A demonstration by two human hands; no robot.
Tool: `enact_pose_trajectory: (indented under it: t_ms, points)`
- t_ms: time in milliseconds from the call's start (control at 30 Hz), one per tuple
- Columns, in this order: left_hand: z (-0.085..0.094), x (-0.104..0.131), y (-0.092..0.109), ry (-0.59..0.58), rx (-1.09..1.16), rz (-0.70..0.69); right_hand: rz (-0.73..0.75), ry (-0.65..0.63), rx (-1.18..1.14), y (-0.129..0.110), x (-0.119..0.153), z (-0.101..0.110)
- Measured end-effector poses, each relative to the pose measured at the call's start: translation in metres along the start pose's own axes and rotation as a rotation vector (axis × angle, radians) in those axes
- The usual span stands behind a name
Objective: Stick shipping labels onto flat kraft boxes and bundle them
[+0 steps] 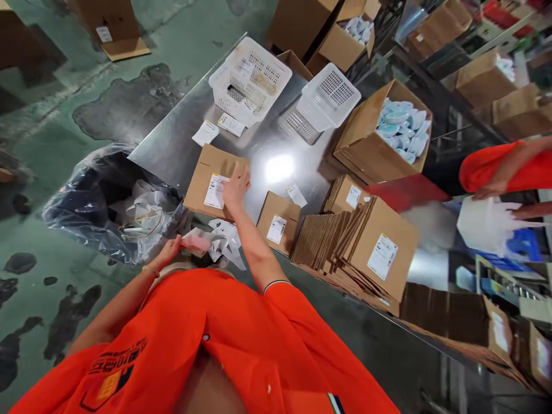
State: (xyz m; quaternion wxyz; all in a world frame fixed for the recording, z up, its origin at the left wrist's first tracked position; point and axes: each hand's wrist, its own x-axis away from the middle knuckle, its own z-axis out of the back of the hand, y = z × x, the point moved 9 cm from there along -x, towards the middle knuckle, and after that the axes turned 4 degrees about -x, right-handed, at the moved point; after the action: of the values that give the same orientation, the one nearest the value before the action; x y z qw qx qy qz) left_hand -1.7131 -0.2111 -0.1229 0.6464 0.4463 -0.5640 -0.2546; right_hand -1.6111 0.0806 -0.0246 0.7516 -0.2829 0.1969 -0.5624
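Observation:
My right hand [237, 185] rests on a flat folded cardboard carton [200, 172] near the table's left end. Its fingers are spread over the right edge of a white printed label [214, 191] on the carton. Lower left, my left hand [170, 252] is beside several crumpled white paper strips [226, 236] at the table's near edge. Motion smears its fingers, so I cannot make out whether anything is in them. A second labelled flat carton [278, 224] lies to the right of my right forearm. Between it and the baskets is a loose label [296, 194].
A lined waste bin [107, 230] stands at left. White baskets [276, 66] and loose labels [206, 133] lie on the metal table [172, 132]. Stacked flat cartons [362, 247] and an open box of blue-white packs [366, 144] are right. A co-worker's hand [491, 188] holds white plastic.

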Motion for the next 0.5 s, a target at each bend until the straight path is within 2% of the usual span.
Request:
enact_pose_trajectory:
  t_ms: [67, 133, 200, 300, 333, 400, 467, 500]
  points:
    - [0.01, -0.005, 0.014, 0.016, -0.041, -0.021, 0.134, -0.1, 0.019, -0.021, 0.017, -0.02]
    - [0.019, -0.021, 0.043, 0.086, -0.072, -0.085, 0.188, -0.167, 0.029, -0.027, 0.024, -0.032]
    - [0.03, -0.043, 0.074, 0.219, -0.078, -0.137, 0.11, -0.116, 0.02, -0.011, 0.02, -0.024]
    - [0.034, -0.066, 0.105, 0.353, -0.122, -0.162, -0.122, 0.089, -0.03, 0.037, 0.014, 0.012]
    - [0.03, -0.069, 0.109, 0.357, -0.144, -0.171, -0.196, 0.121, -0.048, 0.054, 0.015, 0.022]
    - [0.011, -0.068, 0.11, 0.307, -0.174, -0.19, -0.319, 0.102, -0.077, 0.087, 0.021, 0.035]
    - [-0.015, -0.06, 0.102, 0.19, -0.162, -0.199, -0.415, 0.067, -0.09, 0.119, 0.032, 0.052]
    - [-0.028, -0.054, 0.097, 0.117, -0.137, -0.201, -0.453, 0.077, -0.084, 0.136, 0.039, 0.067]
